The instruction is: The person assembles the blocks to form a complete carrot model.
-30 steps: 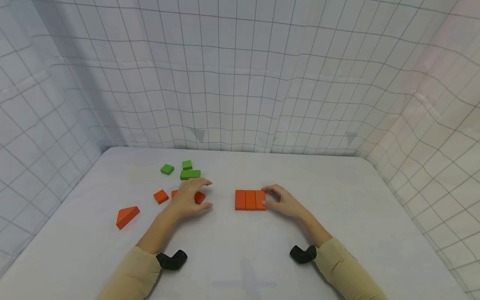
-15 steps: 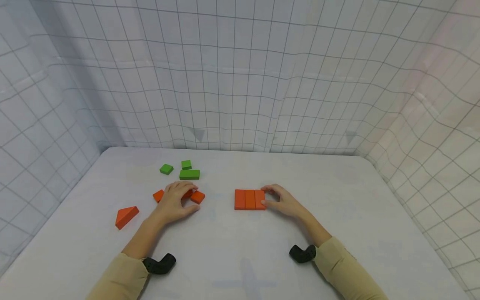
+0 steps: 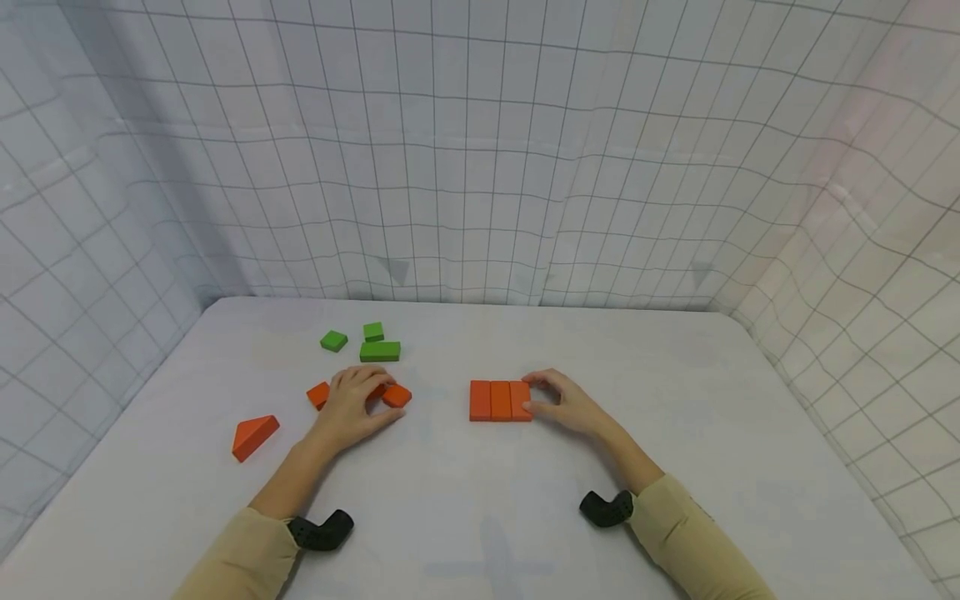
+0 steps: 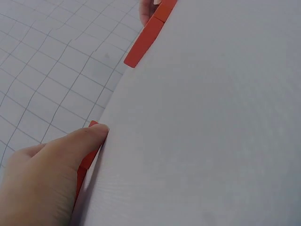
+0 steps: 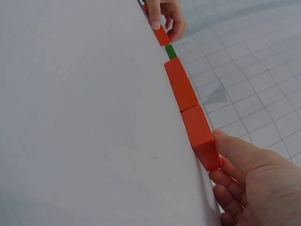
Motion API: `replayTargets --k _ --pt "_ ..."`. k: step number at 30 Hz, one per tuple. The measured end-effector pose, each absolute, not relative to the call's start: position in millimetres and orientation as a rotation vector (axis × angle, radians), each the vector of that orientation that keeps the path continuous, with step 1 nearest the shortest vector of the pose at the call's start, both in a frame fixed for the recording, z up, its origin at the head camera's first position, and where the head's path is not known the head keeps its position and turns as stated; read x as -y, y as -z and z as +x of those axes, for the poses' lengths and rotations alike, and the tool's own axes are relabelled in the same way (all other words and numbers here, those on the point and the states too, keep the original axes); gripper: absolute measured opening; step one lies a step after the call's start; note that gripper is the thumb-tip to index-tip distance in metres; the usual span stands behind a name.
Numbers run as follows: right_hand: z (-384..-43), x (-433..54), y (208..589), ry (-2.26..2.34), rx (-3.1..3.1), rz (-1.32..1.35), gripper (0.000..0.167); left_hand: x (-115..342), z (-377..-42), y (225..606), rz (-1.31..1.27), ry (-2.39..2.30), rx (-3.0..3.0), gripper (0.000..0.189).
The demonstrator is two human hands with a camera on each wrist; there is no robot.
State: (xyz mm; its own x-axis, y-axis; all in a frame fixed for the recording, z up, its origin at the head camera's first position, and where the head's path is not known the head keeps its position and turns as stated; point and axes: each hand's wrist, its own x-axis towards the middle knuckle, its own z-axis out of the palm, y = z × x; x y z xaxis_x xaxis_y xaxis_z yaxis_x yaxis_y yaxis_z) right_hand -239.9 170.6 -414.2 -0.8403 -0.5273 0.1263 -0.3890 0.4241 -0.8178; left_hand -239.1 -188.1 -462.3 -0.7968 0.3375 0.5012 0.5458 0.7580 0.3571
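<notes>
In the head view, my left hand (image 3: 352,408) curves over the orange pieces at left of centre. Its thumb and fingers pinch a small orange block (image 3: 397,397), and another orange block (image 3: 377,392) lies partly hidden under the fingers. The left wrist view has the thumb (image 4: 96,132) along the near side of the orange pieces. To the right, three orange-red blocks (image 3: 500,402) lie side by side in a flat row. My right hand (image 3: 562,404) holds the row's right end block (image 5: 200,129) between thumb and fingers.
A small orange block (image 3: 318,395) lies beside the left hand, with an orange triangular block (image 3: 253,437) farther left. Behind sit a long green block (image 3: 380,352) and two small green blocks (image 3: 373,332). Gridded white cloth (image 3: 480,167) surrounds the white table (image 3: 637,350).
My left hand has drawn back leftward, then come down round the small orange block, which has turned slightly. My right hand stays at the row.
</notes>
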Motion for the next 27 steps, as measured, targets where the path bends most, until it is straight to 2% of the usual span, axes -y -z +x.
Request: replayTargets --k 6,21,27 --pt "-240 -171 415 1.378 -2.522 -0.812 0.044 189 -239 465 -0.740 0.718 2.514 0.041" --pt "-240 -171 416 1.386 -2.528 -0.811 0.043 188 -239 465 -0.726 0.790 2.471 0.036" --pt "-242 -172 418 1.378 -2.535 -0.820 0.043 176 -237 460 -0.773 0.849 2.460 0.036"
